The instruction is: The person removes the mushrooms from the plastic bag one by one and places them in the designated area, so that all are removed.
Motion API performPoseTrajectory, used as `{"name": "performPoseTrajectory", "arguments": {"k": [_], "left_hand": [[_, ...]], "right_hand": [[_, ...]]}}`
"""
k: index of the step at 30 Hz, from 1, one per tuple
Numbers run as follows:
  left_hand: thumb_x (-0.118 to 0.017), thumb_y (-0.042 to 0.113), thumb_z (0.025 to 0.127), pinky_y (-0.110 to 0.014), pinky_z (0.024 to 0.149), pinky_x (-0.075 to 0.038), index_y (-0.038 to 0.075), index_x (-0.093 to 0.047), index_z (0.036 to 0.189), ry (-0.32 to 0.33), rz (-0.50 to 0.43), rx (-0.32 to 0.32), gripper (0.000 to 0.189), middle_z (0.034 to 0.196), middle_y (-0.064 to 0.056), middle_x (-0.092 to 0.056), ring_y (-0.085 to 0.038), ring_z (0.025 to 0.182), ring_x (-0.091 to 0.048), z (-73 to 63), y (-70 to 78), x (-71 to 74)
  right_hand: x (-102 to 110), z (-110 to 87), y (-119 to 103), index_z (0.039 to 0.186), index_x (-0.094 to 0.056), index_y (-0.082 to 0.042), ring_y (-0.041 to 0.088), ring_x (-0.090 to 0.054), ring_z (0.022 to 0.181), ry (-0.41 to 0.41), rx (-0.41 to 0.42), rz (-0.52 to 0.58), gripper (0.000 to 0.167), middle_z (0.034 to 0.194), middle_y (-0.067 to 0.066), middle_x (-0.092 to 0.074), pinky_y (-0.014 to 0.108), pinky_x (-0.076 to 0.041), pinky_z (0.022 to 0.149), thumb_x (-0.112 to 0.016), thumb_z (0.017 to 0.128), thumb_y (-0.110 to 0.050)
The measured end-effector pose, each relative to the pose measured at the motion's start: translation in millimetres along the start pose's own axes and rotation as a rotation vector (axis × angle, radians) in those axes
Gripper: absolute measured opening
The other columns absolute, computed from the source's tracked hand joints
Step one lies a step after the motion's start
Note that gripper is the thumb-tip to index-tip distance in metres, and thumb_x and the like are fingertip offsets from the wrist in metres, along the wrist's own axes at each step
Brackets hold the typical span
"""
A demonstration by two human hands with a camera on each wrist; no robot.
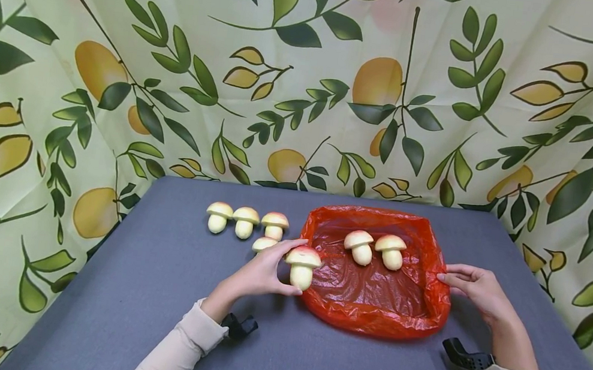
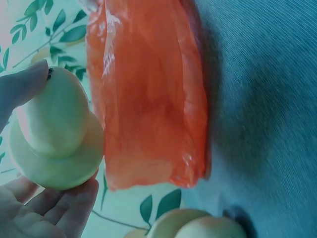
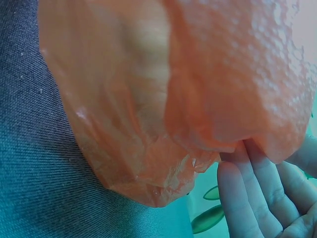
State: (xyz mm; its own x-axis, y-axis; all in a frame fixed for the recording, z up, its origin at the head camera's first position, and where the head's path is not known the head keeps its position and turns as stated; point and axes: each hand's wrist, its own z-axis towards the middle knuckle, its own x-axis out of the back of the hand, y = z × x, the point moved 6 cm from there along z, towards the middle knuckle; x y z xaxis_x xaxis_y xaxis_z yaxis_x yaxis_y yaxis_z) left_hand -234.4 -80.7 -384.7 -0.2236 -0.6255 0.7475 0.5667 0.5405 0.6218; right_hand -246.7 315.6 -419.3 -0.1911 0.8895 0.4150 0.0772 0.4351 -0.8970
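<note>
My left hand (image 1: 260, 270) grips a toy mushroom (image 1: 302, 265) beside the left rim of a red plastic bag (image 1: 369, 319). The thumb presses the stem's end and the fingers support the cap, as the left wrist view shows of this mushroom (image 2: 54, 119). The bag stands with its mouth spread wide and its rim folded outward. Inside it lie two mushrooms, one on the left (image 1: 359, 247) and one on the right (image 1: 390, 252). At the bag's right side, my right hand (image 1: 480, 292) pinches the rim; some fingertips are hidden under the fold (image 3: 237, 109).
Several more mushrooms lie left of the bag, among them a far-left one (image 1: 219, 217), a middle one (image 1: 245, 222) and one partly behind my left hand (image 1: 264, 244). The grey table (image 1: 155, 291) ends at a leaf-patterned cloth (image 1: 303, 119) behind and at the sides.
</note>
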Motion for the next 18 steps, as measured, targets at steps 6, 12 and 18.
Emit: {"name": "performPoseTrajectory", "arguments": {"k": [6, 12, 18], "left_hand": [[-0.087, 0.022, 0.067, -0.045, 0.104, -0.046, 0.006, -0.044, 0.143, 0.043, -0.024, 0.031, 0.088, 0.138, -0.009, -0.057, -0.024, 0.122, -0.055, -11.5, -5.2, 13.5], [-0.088, 0.022, 0.066, -0.044, 0.105, -0.046, 0.007, -0.045, 0.142, 0.093, -0.007, 0.026, 0.088, 0.137, -0.011, -0.057, -0.026, 0.123, -0.056, -24.8, -11.0, 27.2], [-0.087, 0.020, 0.067, -0.043, 0.103, -0.047, 0.004, -0.045, 0.141, 0.122, 0.006, 0.035, 0.087, 0.138, -0.012, -0.058, -0.026, 0.122, -0.058, -37.3, -21.6, 38.6]], "right_hand": [[0, 0.6, 1, 0.093, -0.070, -0.034, 0.000, -0.067, 0.076, 0.003, 0.003, 0.000, 0.016, 0.082, -0.027, -0.068, 0.016, -0.055, 0.074, -0.059, 0.095, -0.022], [-1, 0.3, 0, 0.092, -0.070, -0.034, 0.000, -0.068, 0.076, 0.003, 0.007, 0.009, 0.017, 0.082, -0.027, -0.068, 0.016, -0.055, 0.073, -0.060, 0.095, -0.021], [-1, 0.5, 0, 0.088, -0.068, -0.038, -0.001, -0.068, 0.076, 0.002, 0.011, 0.015, 0.020, 0.081, -0.026, -0.068, 0.015, -0.055, 0.072, -0.061, 0.094, -0.021]]}}
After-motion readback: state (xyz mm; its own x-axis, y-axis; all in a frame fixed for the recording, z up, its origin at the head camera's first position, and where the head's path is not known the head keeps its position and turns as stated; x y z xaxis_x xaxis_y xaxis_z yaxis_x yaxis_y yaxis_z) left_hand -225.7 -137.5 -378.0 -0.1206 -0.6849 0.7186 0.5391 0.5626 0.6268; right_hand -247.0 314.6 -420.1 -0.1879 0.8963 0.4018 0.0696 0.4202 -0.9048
